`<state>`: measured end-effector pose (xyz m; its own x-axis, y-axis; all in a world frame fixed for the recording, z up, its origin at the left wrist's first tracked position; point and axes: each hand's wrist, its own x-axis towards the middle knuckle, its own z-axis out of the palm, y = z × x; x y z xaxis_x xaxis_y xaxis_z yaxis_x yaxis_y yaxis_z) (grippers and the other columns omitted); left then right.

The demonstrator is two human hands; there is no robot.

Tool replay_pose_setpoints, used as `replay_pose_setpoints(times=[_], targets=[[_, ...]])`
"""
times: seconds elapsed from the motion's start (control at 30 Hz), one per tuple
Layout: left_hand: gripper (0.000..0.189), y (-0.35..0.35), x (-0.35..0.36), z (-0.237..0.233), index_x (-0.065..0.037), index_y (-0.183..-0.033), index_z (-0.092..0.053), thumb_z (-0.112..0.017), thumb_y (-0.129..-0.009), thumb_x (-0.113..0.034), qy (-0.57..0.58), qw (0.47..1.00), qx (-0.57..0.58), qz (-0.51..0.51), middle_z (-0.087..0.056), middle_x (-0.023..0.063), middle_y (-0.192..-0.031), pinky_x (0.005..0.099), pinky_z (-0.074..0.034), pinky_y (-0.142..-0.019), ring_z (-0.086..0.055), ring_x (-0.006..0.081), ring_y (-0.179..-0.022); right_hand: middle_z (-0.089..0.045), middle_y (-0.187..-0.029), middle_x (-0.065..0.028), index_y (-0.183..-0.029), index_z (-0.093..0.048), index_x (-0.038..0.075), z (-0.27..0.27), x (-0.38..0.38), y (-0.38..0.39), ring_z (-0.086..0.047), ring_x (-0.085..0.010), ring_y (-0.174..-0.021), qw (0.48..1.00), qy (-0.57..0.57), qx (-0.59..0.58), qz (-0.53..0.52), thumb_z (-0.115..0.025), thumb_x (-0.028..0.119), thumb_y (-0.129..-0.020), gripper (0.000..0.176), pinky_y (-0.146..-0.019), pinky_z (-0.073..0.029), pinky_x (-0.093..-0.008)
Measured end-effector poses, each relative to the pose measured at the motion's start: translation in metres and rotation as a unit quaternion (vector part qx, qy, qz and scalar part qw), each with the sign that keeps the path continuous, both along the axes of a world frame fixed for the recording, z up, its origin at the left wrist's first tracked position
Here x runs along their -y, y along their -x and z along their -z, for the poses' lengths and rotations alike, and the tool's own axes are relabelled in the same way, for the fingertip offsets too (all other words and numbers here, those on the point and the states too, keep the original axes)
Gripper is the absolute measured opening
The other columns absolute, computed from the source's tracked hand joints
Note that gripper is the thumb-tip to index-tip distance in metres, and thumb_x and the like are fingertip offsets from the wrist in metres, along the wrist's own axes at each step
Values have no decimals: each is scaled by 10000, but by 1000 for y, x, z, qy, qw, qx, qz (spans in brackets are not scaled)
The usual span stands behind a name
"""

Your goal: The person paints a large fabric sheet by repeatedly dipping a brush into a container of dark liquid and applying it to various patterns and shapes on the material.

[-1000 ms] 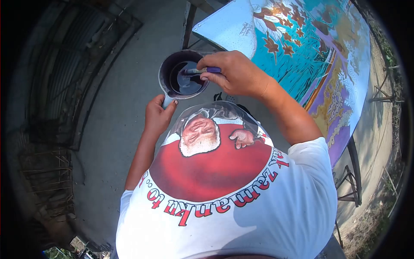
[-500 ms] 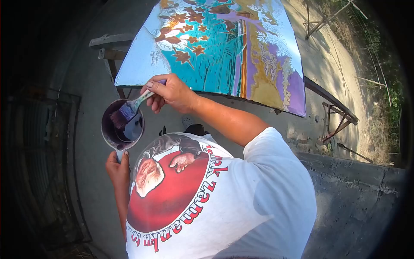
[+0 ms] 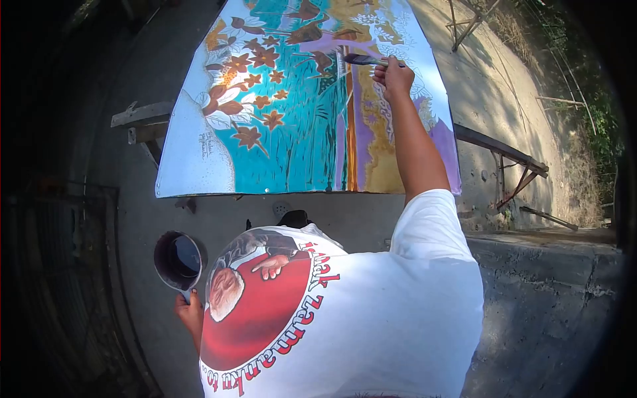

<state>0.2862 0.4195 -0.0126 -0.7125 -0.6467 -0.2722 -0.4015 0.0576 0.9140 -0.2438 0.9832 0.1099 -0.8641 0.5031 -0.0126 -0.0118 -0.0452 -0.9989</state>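
Observation:
A paintbrush (image 3: 363, 60) with dark wet bristles is gripped by its handle in my right hand (image 3: 395, 77), stretched far out over the painted cloth (image 3: 285, 166). Its bristles point left and overlap the purple and brown part of the picture. Brown flowers, teal ground and white unpainted areas cover the rest of the cloth. Down at the left, my left hand (image 3: 189, 309) is closed round the handle of a dipper-like pot (image 3: 159, 265), which holds dark liquid.
Under the cloth, wooden supports (image 3: 142, 119) stick out at the left, and a dark beam with a trestle (image 3: 514, 166) stands at the right. A low concrete wall (image 3: 544, 278) runs along the right. A shoe (image 3: 282, 209) shows on the floor below the cloth's front edge.
My right hand has lifted the paintbrush out of the pot and carried it up and right over the cloth. The pot in my left hand now sits lower in view.

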Motion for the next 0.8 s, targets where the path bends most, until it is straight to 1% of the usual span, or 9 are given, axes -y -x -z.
replay_pose_setpoints(times=[0.07,0.27,0.37,0.4,0.5,0.53,0.63,0.73,0.8], targets=[[211,-6,-1,-4,-59,-791,-559,-713,-924,-116,8,999,31,-30,-481,-48,-591,267,-273,-430,-383,37,-474,-668,-740,-133,-1009,-661,-61,8,-3,18,-643,-173,-533,1000,-13,7,6,-557,209,-1027,290,-469,-572,-314],[243,-10,-19,-18,-60,-769,-541,-719,-917,-135,39,995,41,-82,-470,-40,-565,283,-272,-422,-385,45,-464,-703,-795,-138,-1044,-676,-55,24,-2,73,-681,-179,-593,991,-98,57,-66,-571,242,-1036,315,-514,-587,-309],[236,-11,-23,-34,-50,-775,-546,-715,-922,-125,89,990,87,-71,-482,-27,-561,279,-287,-419,-406,55,-463,-698,-743,-126,-998,-698,-63,14,-8,86,-662,-175,-540,954,-229,131,-139,-570,228,-1011,318,-501,-579,-318],[236,-10,-25,-34,-50,-775,-546,-715,-922,-125,89,989,89,-73,-482,-27,-561,279,-287,-419,-406,55,-463,-698,-743,-126,-998,-698,-63,4,-8,85,-662,-175,-540,954,-229,132,-141,-570,228,-1011,318,-501,-579,-318],[240,-12,-27,-28,-37,-787,-553,-716,-935,-133,72,992,67,-83,-493,-18,-562,275,-303,-420,-425,63,-466,-686,-696,-127,-930,-728,-59,-30,-5,78,-650,-172,-510,900,-334,184,-211,-559,224,-948,330,-504,-585,-329],[242,-13,-26,-32,-32,-794,-561,-719,-940,-142,69,992,74,-77,-496,-18,-565,275,-306,-421,-425,64,-467,-686,-696,-127,-930,-728,-59,-35,-2,80,-650,-172,-510,899,-334,190,-213,-559,224,-948,330,-504,-585,-329],[248,-7,-28,-33,-26,-807,-572,-728,-946,-159,57,993,76,-66,-502,-18,-574,273,-310,-424,-428,63,-471,-703,-732,-122,-967,-723,-64,-31,-1,90,-671,-176,-537,944,-266,100,-168,-576,232,-959,331,-511,-588,-323],[249,0,-29,-35,-26,-815,-577,-733,-947,-166,44,993,81,-69,-507,-19,-583,269,-312,-428,-432,60,-476,-711,-749,-120,-984,-719,-61,-3,5,102,-682,-175,-553,951,-263,78,-144,-573,238,-973,332,-512,-588,-322],[246,13,-41,-39,-27,-817,-578,-732,-949,-165,41,992,93,-76,-508,-20,-587,268,-312,-429,-433,58,-478,-708,-741,-124,-979,-715,-55,5,-11,114,-679,-179,-545,934,-291,121,-170,-563,245,-989,336,-511,-588,-325]])
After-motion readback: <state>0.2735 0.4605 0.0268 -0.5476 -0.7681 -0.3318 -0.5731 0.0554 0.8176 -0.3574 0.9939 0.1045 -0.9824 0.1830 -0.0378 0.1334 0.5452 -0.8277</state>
